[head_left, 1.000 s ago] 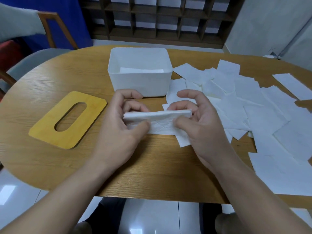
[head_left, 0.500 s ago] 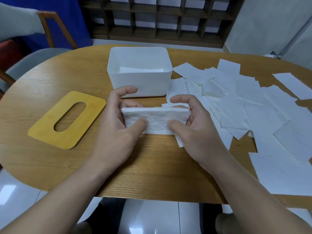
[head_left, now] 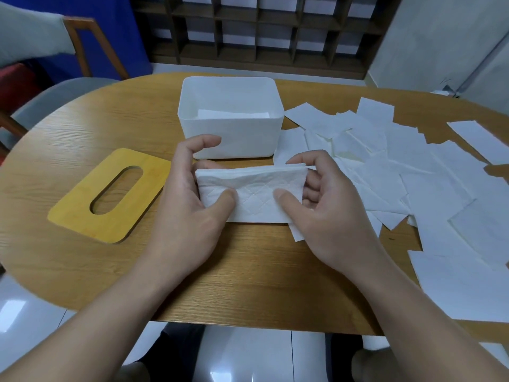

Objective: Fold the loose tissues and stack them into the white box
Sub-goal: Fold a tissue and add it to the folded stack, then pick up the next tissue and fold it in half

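A folded white tissue (head_left: 254,194) with a quilted pattern is held between both hands just in front of the white box (head_left: 234,139). My left hand (head_left: 190,213) pinches its left end, thumb on top. My right hand (head_left: 327,216) pinches its right end the same way. The box stands open on the wooden table (head_left: 248,271), and a flat tissue (head_left: 234,114) lies inside it. Several loose tissues (head_left: 413,175) are spread flat over the right half of the table, overlapping one another.
A yellow wooden lid (head_left: 110,194) with an oval slot lies flat to the left of my hands. Chairs (head_left: 55,92) stand at the table's far left. A dark shelf unit (head_left: 261,31) lines the wall behind. The table's near edge runs under my forearms.
Both hands have carried the folded tissue a little away from me, toward the box. The tissue lies flatter and more spread out between my thumbs than a second ago.
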Motion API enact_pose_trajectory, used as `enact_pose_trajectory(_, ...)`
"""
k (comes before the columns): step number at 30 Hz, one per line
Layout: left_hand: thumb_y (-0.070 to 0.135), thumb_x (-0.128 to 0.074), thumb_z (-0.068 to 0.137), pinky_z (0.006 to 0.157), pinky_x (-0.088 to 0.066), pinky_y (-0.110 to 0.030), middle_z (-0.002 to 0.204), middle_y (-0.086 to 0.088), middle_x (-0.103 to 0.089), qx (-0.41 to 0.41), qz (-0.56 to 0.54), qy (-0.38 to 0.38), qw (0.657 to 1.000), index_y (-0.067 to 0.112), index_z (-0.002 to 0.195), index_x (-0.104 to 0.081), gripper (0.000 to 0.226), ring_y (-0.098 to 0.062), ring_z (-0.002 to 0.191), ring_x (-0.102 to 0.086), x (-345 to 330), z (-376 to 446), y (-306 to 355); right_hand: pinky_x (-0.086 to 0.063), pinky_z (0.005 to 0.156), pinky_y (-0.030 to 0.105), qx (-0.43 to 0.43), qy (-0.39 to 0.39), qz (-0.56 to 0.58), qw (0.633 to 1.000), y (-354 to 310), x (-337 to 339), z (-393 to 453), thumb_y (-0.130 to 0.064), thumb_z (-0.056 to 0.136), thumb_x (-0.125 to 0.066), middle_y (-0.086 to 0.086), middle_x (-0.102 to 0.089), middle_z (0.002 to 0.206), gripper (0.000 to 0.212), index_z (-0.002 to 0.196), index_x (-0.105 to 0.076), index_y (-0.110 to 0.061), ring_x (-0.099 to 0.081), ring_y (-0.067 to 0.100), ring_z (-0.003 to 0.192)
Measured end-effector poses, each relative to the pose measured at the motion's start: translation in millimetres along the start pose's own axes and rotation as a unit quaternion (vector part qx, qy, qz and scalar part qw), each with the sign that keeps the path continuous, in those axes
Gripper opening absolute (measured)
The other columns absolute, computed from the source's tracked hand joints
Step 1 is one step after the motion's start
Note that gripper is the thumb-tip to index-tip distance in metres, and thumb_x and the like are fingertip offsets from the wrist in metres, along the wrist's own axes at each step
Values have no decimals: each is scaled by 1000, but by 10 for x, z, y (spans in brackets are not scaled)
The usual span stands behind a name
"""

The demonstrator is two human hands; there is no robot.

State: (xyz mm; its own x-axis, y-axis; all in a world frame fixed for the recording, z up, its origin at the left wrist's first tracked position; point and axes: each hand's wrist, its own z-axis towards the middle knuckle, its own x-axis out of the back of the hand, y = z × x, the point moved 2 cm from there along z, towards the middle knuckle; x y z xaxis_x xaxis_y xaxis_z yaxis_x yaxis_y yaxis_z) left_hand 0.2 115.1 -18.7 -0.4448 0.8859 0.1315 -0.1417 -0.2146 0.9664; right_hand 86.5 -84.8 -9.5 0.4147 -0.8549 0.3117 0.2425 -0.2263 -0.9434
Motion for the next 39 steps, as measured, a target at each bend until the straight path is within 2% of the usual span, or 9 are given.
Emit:
enact_pose_trajectory(3,-8,-69,101,88,-66,-51,114,-5,-80,35,-32,2,999,32,149,-42,68,-25,103,-79,25,34,29,-68,77,45,-12,12,29,999,-41,66,11,-17,102,-79,-1,-84,102,20,117,-66,-18,-81,23,87)
enact_pose_trajectory(7,15,-74,102,90,-62,-65,104,-4,-80,44,27,-17,999,43,149,-37,66,-36,89,-78,120,81,-12,-66,73,42,-60,39,65,995,-29,136,45,-17,101,-80,-1,-85,101,21,119,-68,-16,-81,17,80)
enact_pose_trajectory(12,12,-73,101,65,-55,-42,94,-2,-72,-20,157,-13,987,34,124,-53,38,-31,70,-68,177,88,53,-66,82,52,-85,40,19,995,25,195,63,-30,97,-84,-1,-83,103,48,131,-51,-33,-81,31,76)
enact_pose_trajectory(17,13,-70,104,64,-51,-43,88,-2,-68,-30,130,-24,991,19,104,-68,6,-36,70,-60,171,121,12,-66,72,49,-50,28,1,998,10,242,39,-20,98,-83,3,-76,116,26,111,-62,-26,-81,35,81)
enact_pose_trajectory(23,13,-75,102,65,-45,-35,80,-3,-61,-73,126,-21,989,21,99,-75,9,-28,71,-53,163,219,181,-57,61,38,-1,96,-56,994,-74,258,-2,-32,99,-83,16,-69,69,14,106,-71,-30,-68,39,65)
enact_pose_trajectory(26,10,-75,101,69,-50,-33,83,-1,-65,-106,124,11,987,22,99,-76,12,-24,76,-58,181,333,339,-45,58,31,60,138,-73,986,-237,245,106,-28,98,-84,-3,-51,62,13,106,-75,-27,-49,24,56)
enact_pose_trajectory(29,11,-74,102,72,-50,-38,88,1,-66,-129,145,57,979,24,104,-75,13,-22,83,-60,209,532,454,-52,73,17,114,151,-135,973,-505,221,362,-27,98,-83,-19,-71,97,14,108,-75,-32,-67,12,82)
enact_pose_trajectory(35,28,-66,108,103,-37,-26,112,47,-57,-111,246,94,958,35,114,-74,12,-1,116,-49,308,945,382,-47,88,31,184,114,-310,926,-731,137,1155,-30,103,-72,-20,-70,102,8,110,-76,-29,-58,9,95)
enact_pose_trajectory(39,33,-60,111,109,-37,-44,110,51,-55,-87,300,96,945,34,112,-73,14,4,108,-35,344,1076,215,-45,81,31,149,54,-365,918,-684,17,1588,-25,102,-69,-13,-75,97,12,109,-78,-28,-61,15,93)
